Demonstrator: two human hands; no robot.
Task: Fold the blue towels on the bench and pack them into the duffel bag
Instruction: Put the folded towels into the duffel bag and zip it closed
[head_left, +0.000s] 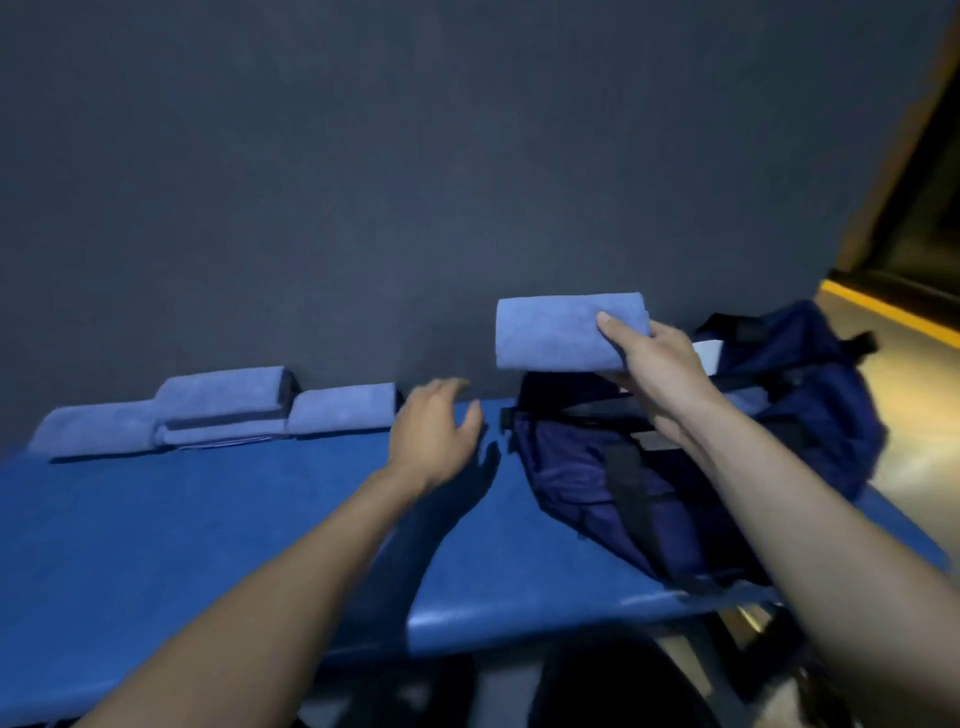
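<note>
My right hand (657, 371) grips a folded blue towel (550, 332) by its right end and holds it in the air above the left end of the dark navy duffel bag (582, 483). The bag lies on the right part of the blue bench (182, 530). My left hand (434, 428) hovers above the bench just left of the bag, fingers spread and relaxed, holding nothing. Several more folded blue towels (218, 408) lie in a row against the wall at the back left, the nearest one (343, 408) just left of my left hand.
A dark grey wall (415, 182) rises right behind the bench. The bench's front edge (519, 618) runs across the lower view, with dark legs and floor below. To the far right lies a tan floor with a yellow stripe (883, 306).
</note>
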